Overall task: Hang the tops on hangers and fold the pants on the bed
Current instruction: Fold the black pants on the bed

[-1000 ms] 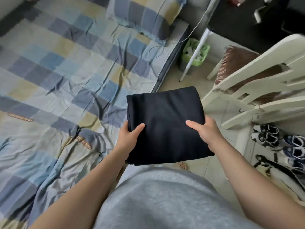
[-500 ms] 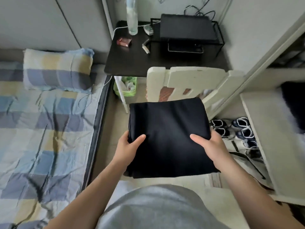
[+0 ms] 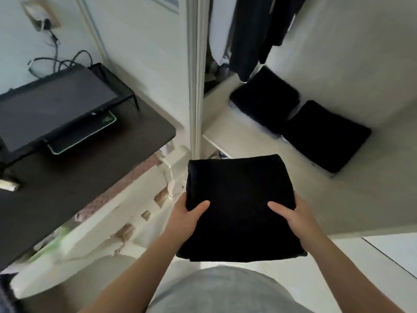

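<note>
I hold a folded black pair of pants (image 3: 239,204) flat in front of my body, at the open wardrobe. My left hand (image 3: 187,218) grips its left edge with the thumb on top, and my right hand (image 3: 293,216) grips its right edge the same way. On the white wardrobe shelf (image 3: 259,150) beyond lie two folded black garments, one further back (image 3: 266,98) and one nearer on the right (image 3: 325,134). Dark tops (image 3: 252,30) hang above them. The bed is out of view.
A dark desk (image 3: 67,177) stands at the left with a laptop on a wire stand (image 3: 52,105) and cables to a wall socket. A white chair (image 3: 140,211) sits between the desk and me. The wardrobe's white frame post (image 3: 195,75) rises in the middle.
I have turned right, away from the bed and past the desk and chair, to face the wardrobe shelf. Both hands keep the same grip on the folded pants.
</note>
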`<state>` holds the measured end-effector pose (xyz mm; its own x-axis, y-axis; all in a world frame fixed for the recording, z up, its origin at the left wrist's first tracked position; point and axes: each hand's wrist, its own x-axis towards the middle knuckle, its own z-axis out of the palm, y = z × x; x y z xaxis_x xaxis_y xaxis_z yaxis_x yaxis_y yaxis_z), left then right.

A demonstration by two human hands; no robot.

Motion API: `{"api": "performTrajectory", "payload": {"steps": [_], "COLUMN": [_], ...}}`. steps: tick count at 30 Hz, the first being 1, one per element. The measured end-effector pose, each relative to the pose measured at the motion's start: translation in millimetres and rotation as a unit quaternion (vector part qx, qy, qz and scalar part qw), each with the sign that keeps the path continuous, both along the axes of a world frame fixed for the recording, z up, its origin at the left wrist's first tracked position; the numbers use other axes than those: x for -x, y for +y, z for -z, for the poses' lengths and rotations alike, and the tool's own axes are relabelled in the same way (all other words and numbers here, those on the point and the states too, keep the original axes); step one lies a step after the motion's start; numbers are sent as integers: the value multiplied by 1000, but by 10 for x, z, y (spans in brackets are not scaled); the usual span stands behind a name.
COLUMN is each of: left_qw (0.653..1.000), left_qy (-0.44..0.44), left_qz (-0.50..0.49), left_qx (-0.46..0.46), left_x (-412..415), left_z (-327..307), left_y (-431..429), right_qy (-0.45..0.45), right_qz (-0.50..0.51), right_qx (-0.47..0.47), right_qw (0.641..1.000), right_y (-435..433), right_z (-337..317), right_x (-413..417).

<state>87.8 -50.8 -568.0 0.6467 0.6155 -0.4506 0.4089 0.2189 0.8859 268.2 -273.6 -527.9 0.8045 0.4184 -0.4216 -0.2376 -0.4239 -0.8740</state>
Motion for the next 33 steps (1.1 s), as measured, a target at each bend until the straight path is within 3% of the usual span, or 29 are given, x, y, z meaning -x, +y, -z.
{"api": "performTrajectory", "payload": {"steps": [6,12,21,33], "left_qw": [990,976,970,971], "left_qy": [-20,8,40,41], "left_qz": [139,218,235,202], "left_qx": [17,15,-48,-120], "left_x": [-1081,-1886,-3050,-4690], "left_z": [-56,15,-34,451], "left_y": [212,170,236,711], "right_qy": [3,-4,-5,-6], "right_qz": [176,261,285,349], "right_qx": [4,5,-48,-78], "right_qw": [984,965,957,934], "right_y": [-144,-306,-230,458], "right_z": [-72,-33,213,937], "right_x": [-269,-487,-1368,-2792]}}
